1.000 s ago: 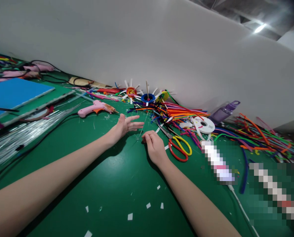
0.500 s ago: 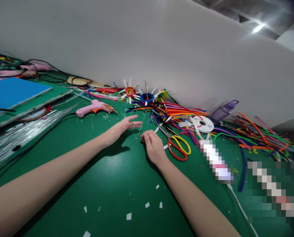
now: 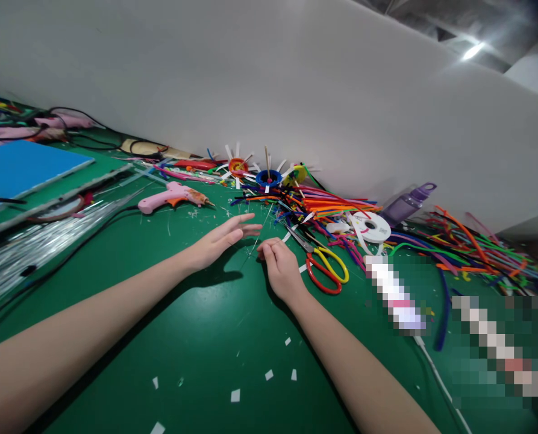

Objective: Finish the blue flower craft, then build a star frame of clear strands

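Note:
My left hand (image 3: 223, 236) hovers over the green table (image 3: 196, 349), its fingers stretched out and apart, with nothing seen in it. Close by on the right, my right hand (image 3: 278, 265) is closed with thumb and fingers pressed together. Thin clear strands (image 3: 256, 241) show in the gap between the hands, beside the right fingertips. Whether the right hand pinches one of them is too fine to tell. Scissors (image 3: 325, 271) with red and yellow handles lie just right of my right hand. A pink glue gun (image 3: 167, 196) rests beyond my left hand.
Along the wall stand small wheel-like crafts, one with a blue hub (image 3: 269, 178), beside a heap of pipe cleaners (image 3: 336, 202). A white ribbon spool (image 3: 373, 228) and a purple bottle (image 3: 406, 205) are to the right. White paper scraps (image 3: 235, 395) lie in front; a blue board (image 3: 29, 169) is left.
My left hand has shifted slightly right, and its thumb now shows apart from the fingers. My right hand stays closed in about the same place.

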The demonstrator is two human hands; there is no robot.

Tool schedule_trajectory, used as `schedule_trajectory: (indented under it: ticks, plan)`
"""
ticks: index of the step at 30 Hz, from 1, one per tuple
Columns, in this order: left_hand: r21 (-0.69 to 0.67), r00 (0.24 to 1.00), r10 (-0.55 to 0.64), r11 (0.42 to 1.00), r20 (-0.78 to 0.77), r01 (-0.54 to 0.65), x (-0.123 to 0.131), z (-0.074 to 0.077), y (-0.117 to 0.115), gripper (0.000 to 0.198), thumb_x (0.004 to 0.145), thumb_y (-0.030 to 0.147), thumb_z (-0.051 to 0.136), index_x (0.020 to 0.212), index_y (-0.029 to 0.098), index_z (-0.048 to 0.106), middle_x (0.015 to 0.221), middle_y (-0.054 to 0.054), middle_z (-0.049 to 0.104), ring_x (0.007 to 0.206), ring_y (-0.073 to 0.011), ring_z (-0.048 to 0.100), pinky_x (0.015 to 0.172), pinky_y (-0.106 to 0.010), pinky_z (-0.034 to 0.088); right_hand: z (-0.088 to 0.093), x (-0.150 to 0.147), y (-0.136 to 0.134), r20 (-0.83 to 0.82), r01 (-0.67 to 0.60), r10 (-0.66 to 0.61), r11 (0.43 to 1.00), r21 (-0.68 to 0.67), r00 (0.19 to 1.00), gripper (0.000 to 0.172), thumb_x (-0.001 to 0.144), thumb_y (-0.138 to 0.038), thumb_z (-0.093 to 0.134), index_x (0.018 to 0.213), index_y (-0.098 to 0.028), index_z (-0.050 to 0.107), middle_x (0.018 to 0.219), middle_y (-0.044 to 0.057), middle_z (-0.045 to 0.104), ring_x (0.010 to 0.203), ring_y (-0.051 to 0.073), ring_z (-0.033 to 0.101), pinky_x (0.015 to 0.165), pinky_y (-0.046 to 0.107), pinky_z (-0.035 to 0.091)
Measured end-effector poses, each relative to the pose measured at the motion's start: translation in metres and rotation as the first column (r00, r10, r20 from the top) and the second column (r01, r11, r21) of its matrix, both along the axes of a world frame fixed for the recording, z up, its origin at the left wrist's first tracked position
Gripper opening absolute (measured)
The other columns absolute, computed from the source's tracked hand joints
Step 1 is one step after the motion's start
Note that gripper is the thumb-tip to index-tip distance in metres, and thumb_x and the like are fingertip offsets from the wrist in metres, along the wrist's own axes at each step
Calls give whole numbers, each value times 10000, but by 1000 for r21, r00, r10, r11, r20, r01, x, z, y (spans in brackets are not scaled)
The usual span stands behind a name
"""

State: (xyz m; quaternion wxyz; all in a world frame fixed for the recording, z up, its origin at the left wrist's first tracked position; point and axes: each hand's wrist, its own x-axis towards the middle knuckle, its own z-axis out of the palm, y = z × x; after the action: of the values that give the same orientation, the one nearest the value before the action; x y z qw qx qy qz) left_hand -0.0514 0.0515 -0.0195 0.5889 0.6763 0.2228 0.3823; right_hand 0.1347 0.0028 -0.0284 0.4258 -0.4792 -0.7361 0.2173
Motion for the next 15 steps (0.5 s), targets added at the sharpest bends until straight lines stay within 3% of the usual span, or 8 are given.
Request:
schedule_trajectory:
  ticks: [15]
  plan:
    - [7, 1000, -13, 1000, -15, 13, 0, 1, -1, 576, 901, 501, 444, 1393, 230, 318, 1355, -160, 502, 1276, -304, 439, 1068, -533, 256, 1, 0, 0, 10, -3, 3, 1000, 18, 1000, 258, 948, -234, 341, 821, -193, 561, 835, 51, 573, 826, 156, 563, 781, 290, 453]
